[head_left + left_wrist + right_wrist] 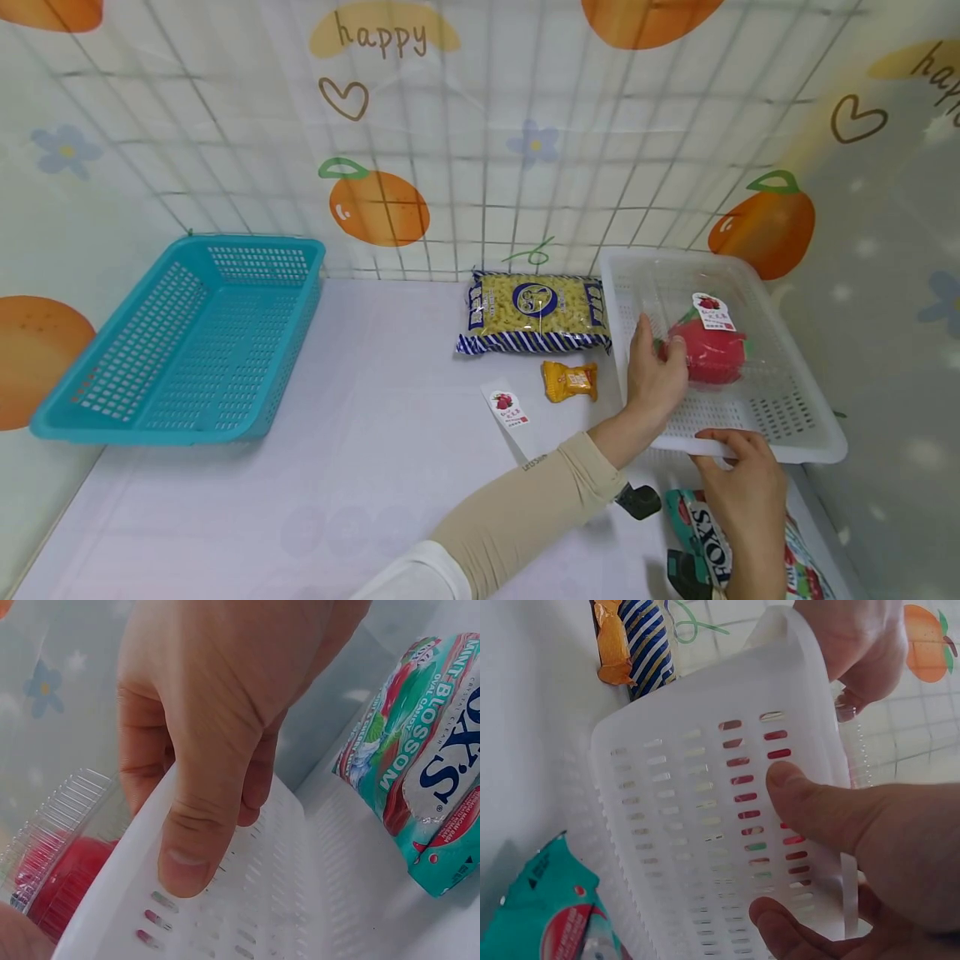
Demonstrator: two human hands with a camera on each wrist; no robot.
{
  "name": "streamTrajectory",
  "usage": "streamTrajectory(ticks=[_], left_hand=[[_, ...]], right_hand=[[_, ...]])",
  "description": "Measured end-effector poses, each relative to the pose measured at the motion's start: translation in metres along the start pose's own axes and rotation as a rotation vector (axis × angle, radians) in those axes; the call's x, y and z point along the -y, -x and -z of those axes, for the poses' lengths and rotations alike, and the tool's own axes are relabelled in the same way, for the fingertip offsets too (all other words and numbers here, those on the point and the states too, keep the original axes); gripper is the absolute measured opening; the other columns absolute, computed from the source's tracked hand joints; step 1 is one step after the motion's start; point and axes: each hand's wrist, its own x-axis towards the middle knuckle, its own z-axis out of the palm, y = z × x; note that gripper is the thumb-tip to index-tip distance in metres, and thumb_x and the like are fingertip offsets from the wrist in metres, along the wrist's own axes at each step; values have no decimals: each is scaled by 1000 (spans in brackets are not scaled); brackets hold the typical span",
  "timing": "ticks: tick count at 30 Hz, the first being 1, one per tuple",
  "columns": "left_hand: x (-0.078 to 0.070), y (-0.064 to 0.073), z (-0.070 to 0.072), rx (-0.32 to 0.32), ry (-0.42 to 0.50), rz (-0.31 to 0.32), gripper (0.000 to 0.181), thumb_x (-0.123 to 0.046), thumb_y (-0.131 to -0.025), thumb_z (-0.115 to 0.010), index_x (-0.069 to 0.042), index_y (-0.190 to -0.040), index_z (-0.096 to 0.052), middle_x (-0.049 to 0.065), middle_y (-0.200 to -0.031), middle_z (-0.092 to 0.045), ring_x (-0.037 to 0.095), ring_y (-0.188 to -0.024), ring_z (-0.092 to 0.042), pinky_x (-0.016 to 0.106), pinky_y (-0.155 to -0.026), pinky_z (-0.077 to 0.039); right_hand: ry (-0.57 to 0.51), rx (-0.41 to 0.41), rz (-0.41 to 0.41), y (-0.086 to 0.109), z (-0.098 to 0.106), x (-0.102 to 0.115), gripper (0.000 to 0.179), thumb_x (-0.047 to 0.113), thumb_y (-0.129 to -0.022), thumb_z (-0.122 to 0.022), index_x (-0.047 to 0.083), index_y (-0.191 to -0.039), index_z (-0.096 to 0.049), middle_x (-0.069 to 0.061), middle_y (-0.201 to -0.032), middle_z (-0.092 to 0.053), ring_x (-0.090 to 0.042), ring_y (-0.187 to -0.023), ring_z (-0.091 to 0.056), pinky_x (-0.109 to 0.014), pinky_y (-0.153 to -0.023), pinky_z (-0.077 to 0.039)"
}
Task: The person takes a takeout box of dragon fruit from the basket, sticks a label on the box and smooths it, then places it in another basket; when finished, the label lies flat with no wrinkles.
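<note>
A clear plastic box point(667, 287) with a red dragon fruit point(708, 357) inside and a printed label point(714, 312) on its lid lies in the white basket point(813, 408). My left hand point(651, 379) grips the box at its left front part, thumb over the near edge. At the basket's near rim, my right hand point(746, 483) holds on, its fingers hooked over the top. The left wrist view shows the right thumb point(187, 862) against the slotted outer wall. Fruit red shows through those slots in the right wrist view.
A turquoise basket point(202, 350) stands at the left. Left of the white basket are a bag of yellow pasta point(536, 312), an orange wrapped snack point(570, 382) and a paper strip bearing a sticker point(508, 408). A FOX'S candy bag point(427, 757) lies in front of it.
</note>
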Motion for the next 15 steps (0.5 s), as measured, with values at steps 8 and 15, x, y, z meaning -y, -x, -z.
streamTrajectory(ticks=[8, 15], left_hand=[[-1, -1, -2, -13, -3, -7, 66, -35, -101, -55, -23, -161, -30, -5, -165, -33, 16, -153, -32, 43, -126, -31], [-2, -1, -3, -39, -8, 29, 65, -34, -100, -56, -23, -160, -34, -5, -163, -37, 15, -150, -36, 41, -125, -32]], right_hand=[[-3, 2, -8, 0, 1, 0, 25, 13, -93, -72, -4, -111, -71, -25, -132, -55, -45, -111, -51, -61, -89, -50], [-3, 11, -11, -1, 1, 0, 24, 14, -94, -71, -3, -111, -72, -24, -132, -55, -46, -108, -51, -62, -88, -53]])
